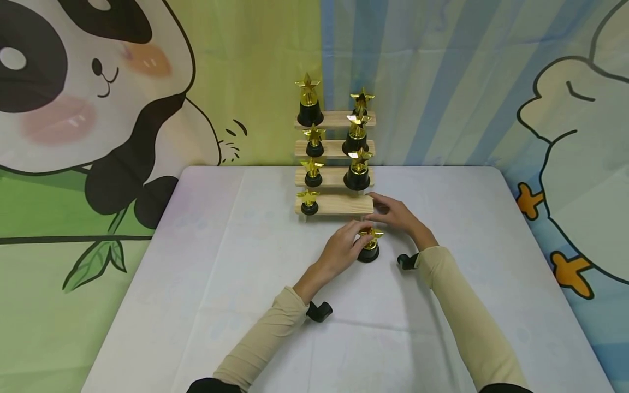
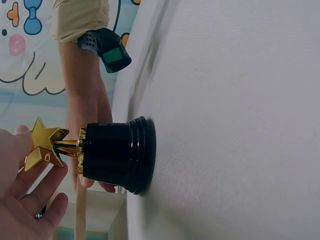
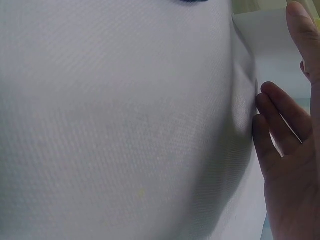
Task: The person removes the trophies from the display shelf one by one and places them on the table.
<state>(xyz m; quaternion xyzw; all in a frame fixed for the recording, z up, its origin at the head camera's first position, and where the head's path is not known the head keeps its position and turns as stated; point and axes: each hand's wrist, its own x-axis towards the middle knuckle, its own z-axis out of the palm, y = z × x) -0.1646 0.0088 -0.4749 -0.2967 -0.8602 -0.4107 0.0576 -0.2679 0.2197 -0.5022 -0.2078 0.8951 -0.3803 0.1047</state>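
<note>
Left hand (image 1: 339, 248) pinching trophy (image 2: 117, 152), right hand (image 1: 397, 215) uncurled by tiered stand (image 1: 346, 205), scalloped gold collar (image 2: 81, 150) clear only in left wrist view

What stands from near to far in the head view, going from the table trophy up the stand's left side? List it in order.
Table trophy, held by the left hand → bottom-shelf trophy → second-shelf trophy → third-shelf trophy → top-shelf trophy.
</note>
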